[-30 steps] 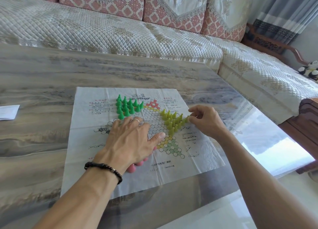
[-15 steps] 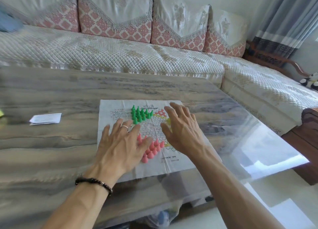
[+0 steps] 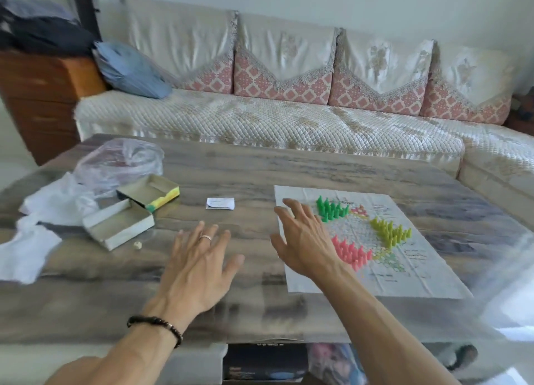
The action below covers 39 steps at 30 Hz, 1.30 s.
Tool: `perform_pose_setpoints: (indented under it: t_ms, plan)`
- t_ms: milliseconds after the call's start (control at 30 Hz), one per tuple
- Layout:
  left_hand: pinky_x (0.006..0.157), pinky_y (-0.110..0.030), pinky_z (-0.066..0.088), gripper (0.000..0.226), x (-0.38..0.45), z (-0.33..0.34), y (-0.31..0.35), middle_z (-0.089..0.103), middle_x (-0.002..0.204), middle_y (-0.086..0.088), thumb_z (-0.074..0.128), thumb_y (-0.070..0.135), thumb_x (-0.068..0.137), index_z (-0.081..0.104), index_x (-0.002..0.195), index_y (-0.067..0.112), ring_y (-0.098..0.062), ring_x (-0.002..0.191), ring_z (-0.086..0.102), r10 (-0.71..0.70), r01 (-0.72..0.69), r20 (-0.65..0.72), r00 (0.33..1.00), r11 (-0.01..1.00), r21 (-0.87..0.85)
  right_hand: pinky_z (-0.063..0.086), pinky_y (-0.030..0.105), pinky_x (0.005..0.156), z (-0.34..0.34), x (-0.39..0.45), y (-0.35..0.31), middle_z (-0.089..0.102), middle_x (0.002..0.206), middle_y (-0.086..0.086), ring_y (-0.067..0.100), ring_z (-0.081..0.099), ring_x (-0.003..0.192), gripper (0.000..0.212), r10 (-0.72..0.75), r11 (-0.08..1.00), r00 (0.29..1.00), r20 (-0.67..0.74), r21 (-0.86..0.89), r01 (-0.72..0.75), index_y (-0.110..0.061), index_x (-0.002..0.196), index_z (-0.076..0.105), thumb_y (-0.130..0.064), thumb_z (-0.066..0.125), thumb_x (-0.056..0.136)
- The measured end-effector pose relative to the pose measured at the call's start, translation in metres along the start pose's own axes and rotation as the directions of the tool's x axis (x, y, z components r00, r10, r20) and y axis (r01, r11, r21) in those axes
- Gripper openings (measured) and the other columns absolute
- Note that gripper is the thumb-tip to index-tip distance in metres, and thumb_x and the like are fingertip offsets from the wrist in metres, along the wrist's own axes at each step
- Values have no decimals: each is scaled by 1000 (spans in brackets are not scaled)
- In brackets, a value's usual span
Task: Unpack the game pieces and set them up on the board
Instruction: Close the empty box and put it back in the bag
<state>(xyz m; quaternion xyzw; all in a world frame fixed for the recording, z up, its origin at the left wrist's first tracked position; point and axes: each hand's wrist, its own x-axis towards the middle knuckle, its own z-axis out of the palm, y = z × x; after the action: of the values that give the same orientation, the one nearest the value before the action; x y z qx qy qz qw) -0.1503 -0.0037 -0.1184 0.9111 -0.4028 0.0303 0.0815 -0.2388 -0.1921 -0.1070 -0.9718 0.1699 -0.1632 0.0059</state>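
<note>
Mostly cone-shaped plastic pcs (image 3: 351,252), paper board (image 3: 427,272).

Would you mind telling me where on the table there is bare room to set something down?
Bare wood lies between the white slip and the left hand, and along the far edge by the sofa. The left end is crowded: plastic bag, two box halves, die. The board sheet carries three peg clusters.

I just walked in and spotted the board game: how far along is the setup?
Mostly done, it seems. Green pieces, yellow pieces and pink pieces stand grouped on the paper board. The left hand and right hand are open, holding nothing. A small die lies beside the opened box.
</note>
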Motion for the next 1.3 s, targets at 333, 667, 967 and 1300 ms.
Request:
perform_pose_setpoints:
  t_ms: [333, 667, 967, 1300]
  plan:
    - [101, -46, 39, 40, -10, 27, -115, 55, 133, -11, 56, 28, 89, 58, 127, 15, -29, 126, 46, -116, 125, -122, 986, 990, 71, 35, 43, 106, 97, 95, -71, 26, 152, 6, 30, 27, 135, 44, -29, 994, 979, 203, 109, 7, -21, 137, 36, -33, 41, 95]
    - [73, -39, 50, 42, 13, 36, -130, 68, 93, -6, 35, -7, 67, 71, 83, 9, -29, 94, 57, -139, 121, -268, 953, 989, -86, 28, 47, 106, 114, 153, -70, 39, 144, 6, 33, 30, 134, 54, 108, 989, 924, 366, 52, -136, -36, 140, 39, -55, 39, 89]
    - [60, -41, 50, 27, 23, 18, -139, 65, 80, -6, 60, -15, 73, 69, 86, 7, -28, 75, 58, -152, 77, -443, 884, 980, -182, 41, 41, 98, 101, 148, -91, 54, 125, 10, 32, 46, 121, 40, 190, 948, 922, 336, 182, -261, -22, 124, 52, -27, 60, 85]
    - [100, -47, 34, 30, 29, 26, -177, 55, 134, -10, 59, 43, 85, 69, 101, 21, -33, 129, 41, -331, 331, -325, 886, 942, -59, 40, 26, 72, 99, 147, -102, 60, 93, 2, 24, 58, 94, 20, 232, 847, 886, 401, 366, -387, -21, 88, 60, -14, 72, 74]
